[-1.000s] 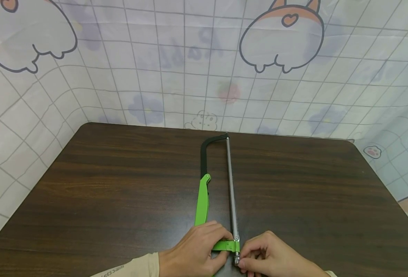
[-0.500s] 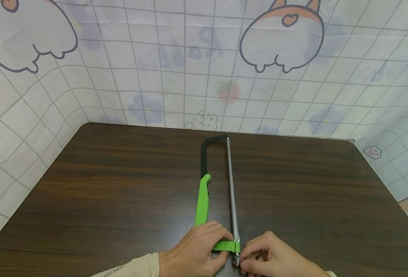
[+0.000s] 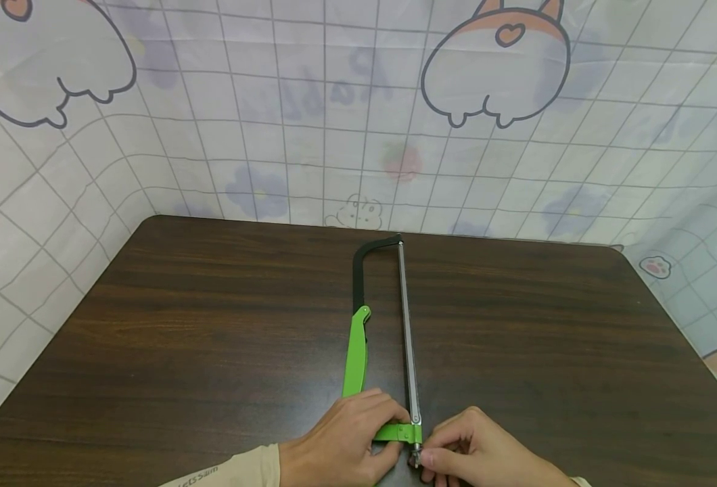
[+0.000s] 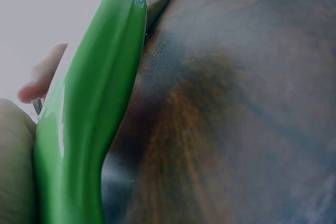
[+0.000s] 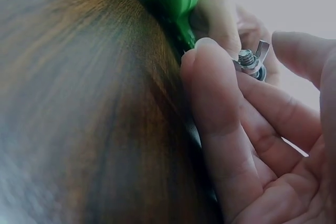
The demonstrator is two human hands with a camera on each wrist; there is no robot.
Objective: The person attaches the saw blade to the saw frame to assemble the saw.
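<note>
- From far off, I see the green and black hacksaw [image 3: 355,352] lying on the brown table [image 3: 200,352], near the middle, its far end close to the wall.
- The left hand [image 3: 346,436] is wrapped round the green handle [image 4: 89,108]. I like that: a good hold there should stop the saw from sliding or twisting.
- The right hand [image 3: 480,448] is at the near end, by the little wing nut [image 5: 258,66]. Its thumb and fingers are apart, with the nut in the gap. I can't tell if the thumb touches it.
- The nut sits on a small bolt [image 5: 245,56], and some of the bolt's thread pokes out past it.
- To turn the nut well, I would put the thumb on one wing and a finger on the other, then give small, gentle twists.
- I would let go between twists, so the wrist doesn't bend too far.
- I would watch the silver bar [image 3: 407,325] too, because it might twist along with the bolt.
</note>
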